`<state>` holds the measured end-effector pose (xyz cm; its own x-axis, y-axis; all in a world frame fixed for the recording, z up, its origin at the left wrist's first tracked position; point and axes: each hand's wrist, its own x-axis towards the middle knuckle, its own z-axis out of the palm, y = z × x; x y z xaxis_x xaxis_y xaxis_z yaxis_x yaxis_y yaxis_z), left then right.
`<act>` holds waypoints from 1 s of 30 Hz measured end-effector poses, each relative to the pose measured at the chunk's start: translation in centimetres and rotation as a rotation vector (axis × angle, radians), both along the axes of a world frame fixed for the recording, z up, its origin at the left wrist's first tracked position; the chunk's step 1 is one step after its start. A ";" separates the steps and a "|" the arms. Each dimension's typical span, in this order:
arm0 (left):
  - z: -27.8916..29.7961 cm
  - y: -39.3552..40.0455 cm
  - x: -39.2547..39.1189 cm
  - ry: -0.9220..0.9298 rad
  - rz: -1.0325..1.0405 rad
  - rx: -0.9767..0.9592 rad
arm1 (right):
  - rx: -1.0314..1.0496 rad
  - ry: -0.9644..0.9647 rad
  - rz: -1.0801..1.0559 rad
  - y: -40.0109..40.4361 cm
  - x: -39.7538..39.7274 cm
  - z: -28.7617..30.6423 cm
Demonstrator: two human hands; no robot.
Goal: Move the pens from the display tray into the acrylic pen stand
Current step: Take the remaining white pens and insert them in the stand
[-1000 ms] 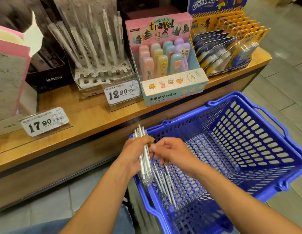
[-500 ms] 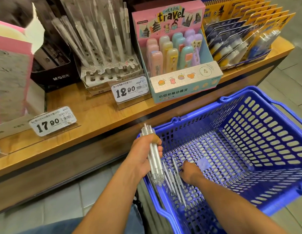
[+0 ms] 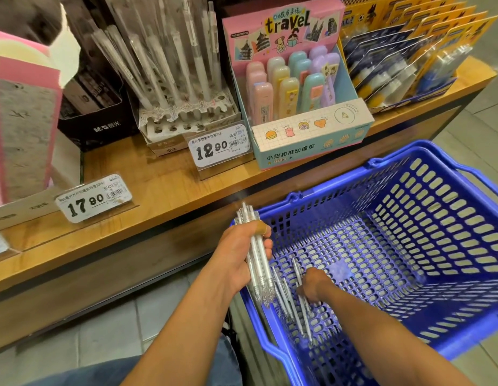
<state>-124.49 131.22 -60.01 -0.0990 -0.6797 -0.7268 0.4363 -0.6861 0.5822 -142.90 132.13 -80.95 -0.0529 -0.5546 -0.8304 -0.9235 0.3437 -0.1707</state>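
Note:
My left hand (image 3: 236, 254) grips a bundle of several white pens (image 3: 260, 274) upright over the near left rim of a blue shopping basket (image 3: 353, 174). My right hand (image 3: 312, 284) reaches down to the basket floor, its fingers curled onto one of the loose white pens (image 3: 291, 307) lying there. Its fingertips are partly hidden. On the wooden shelf (image 3: 158, 185) stands the pen stand (image 3: 186, 118), a holed white base behind clear plastic, with several white pens (image 3: 158, 71) leaning in its back rows. Its front holes are empty.
A price tag marked 12.90 (image 3: 218, 147) stands in front of the stand, and another marked 17.90 (image 3: 93, 197) sits further left. A pastel "travel" eraser box (image 3: 298, 79) and yellow blister packs (image 3: 409, 51) fill the shelf to the right. A pink box (image 3: 22, 121) stands at the far left.
My right hand left the bundle in my left hand and dropped to the loose pens on the basket floor. The left hand keeps its grip on the bundle. The view has shifted closer to the shelf.

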 end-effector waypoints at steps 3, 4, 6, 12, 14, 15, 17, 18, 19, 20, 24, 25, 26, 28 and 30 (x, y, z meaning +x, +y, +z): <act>0.1 0.1 0.0 -0.014 0.001 -0.001 | 0.008 -0.017 -0.068 -0.1 0.1 0.0; 0.1 0.2 0.0 -0.018 0.000 -0.001 | 0.005 -0.018 -0.090 -0.2 0.2 -0.1; 0.1 0.2 0.0 -0.024 -0.001 -0.001 | -0.012 -0.017 -0.161 -0.3 0.4 -0.2; -0.2 0.1 -0.1 -0.046 -0.005 -0.009 | -0.051 -0.035 -0.412 0.2 1.5 -0.9; -0.2 0.1 -0.1 -0.058 -0.005 -0.011 | -0.069 -0.031 -0.405 0.3 1.3 -1.0; -0.3 0.0 -0.2 -0.062 -0.006 -0.010 | -0.074 -0.040 -0.387 0.2 1.0 -0.9; -0.4 0.0 -0.2 -0.074 -0.006 -0.003 | -0.085 -0.052 -0.314 -0.1 0.2 -0.4; -0.4 -0.1 -0.2 -0.078 -0.009 0.002 | -0.090 -0.063 -0.275 -0.4 -0.2 0.2; -0.4 -0.1 -0.2 -0.080 -0.015 0.006 | -0.097 -0.086 -0.249 -0.8 -0.6 1.0; -0.3 -0.2 -0.3 -0.082 -0.021 0.010 | -0.107 -0.118 -0.237 -1.3 -1.0 2.0; -0.4 -0.1 -0.5 -0.111 -0.030 0.017 | -0.184 -0.307 -0.252 -2.7 -1.8 7.3; -0.3 -0.1 -0.5 -0.115 -0.032 0.017 | -0.212 -0.392 -0.284 -2.7 -1.9 8.8; -0.2 -0.1 -0.6 -0.115 -0.034 0.017 | -0.245 -0.483 -0.325 -2.4 -1.8 10.3; -0.1 -0.2 -0.7 -0.123 -0.031 0.016 | -0.351 -0.643 -0.400 -1.6 -1.0 13.3; -0.1 -0.3 -0.8 -0.133 -0.024 0.013 | -0.455 -0.811 -0.460 -0.6 0.5 15.9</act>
